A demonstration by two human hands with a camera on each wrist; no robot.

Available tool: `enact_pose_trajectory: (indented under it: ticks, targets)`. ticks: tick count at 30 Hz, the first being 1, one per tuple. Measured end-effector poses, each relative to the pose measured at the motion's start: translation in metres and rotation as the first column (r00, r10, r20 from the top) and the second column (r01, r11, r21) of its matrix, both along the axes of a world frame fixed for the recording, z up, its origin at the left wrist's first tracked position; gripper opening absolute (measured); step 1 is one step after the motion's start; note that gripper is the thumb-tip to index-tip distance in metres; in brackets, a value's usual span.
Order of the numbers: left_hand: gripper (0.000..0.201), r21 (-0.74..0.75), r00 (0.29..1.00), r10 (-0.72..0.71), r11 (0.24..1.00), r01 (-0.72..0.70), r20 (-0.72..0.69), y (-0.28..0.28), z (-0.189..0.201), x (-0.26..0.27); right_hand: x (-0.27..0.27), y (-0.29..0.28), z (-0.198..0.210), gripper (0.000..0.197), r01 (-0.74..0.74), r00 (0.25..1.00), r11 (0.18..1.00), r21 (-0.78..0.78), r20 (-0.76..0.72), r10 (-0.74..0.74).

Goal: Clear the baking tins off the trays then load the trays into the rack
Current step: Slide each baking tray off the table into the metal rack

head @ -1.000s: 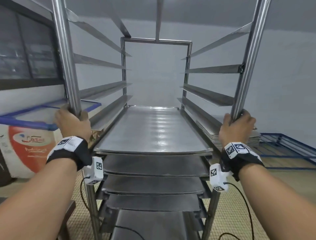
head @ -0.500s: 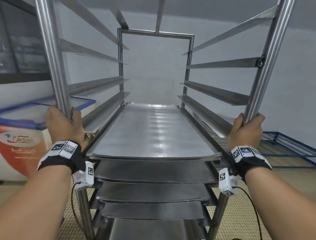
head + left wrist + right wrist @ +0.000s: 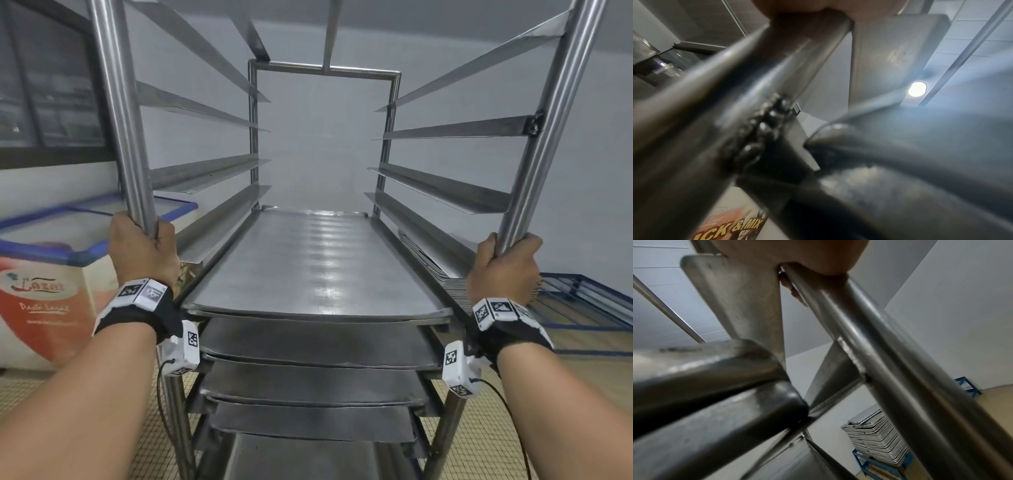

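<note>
A tall steel rack (image 3: 325,72) fills the head view. Several flat metal trays sit on its lower runners; the top tray (image 3: 315,263) is bare. My left hand (image 3: 142,251) grips the rack's front left post (image 3: 120,113). My right hand (image 3: 501,269) grips the front right post (image 3: 548,137). In the left wrist view the left post (image 3: 719,100) runs close past the camera, with a tray edge (image 3: 910,146) beside it. The right wrist view shows my right hand (image 3: 797,256) curled round the post (image 3: 890,353). No baking tins are in view.
A chest freezer (image 3: 44,284) with a blue-framed glass lid stands at the left. A stack of trays (image 3: 877,444) rests on a low blue frame (image 3: 582,301) at the right, by the wall. Upper runners (image 3: 442,185) of the rack hold nothing. The floor is tiled.
The rack has come closer and looms larger in the head view, its posts spreading outward. Both hands keep their grip on the posts.
</note>
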State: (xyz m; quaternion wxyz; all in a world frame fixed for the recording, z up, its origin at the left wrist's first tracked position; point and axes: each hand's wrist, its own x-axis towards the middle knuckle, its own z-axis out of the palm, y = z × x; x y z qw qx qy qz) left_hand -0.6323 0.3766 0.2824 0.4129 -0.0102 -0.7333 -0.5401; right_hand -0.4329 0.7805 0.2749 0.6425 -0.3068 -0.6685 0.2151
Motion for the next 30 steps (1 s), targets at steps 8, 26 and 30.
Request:
enact_pose_trajectory:
  ticks: [8, 26, 30]
  targets:
    - [0.034, -0.002, 1.000, 0.001, 1.000, -0.001, 0.005, 0.038, 0.002, -0.053, -0.055, 0.037, -0.001, 0.036, -0.052, 0.998, 0.998, -0.017, -0.018, 0.052]
    - [0.034, -0.012, 1.000, 0.016, 1.000, -0.017, -0.019, 0.114, -0.002, -0.192, -0.186, 0.116, -0.003, 0.035, -0.053, 0.998, 0.999, -0.011, -0.037, 0.052]
    - [0.033, -0.004, 1.000, 0.005, 1.000, -0.006, -0.022, 0.130, -0.004, -0.220, -0.211, 0.130, -0.003, 0.035, -0.058, 0.997, 0.998, -0.007, -0.044, 0.057]
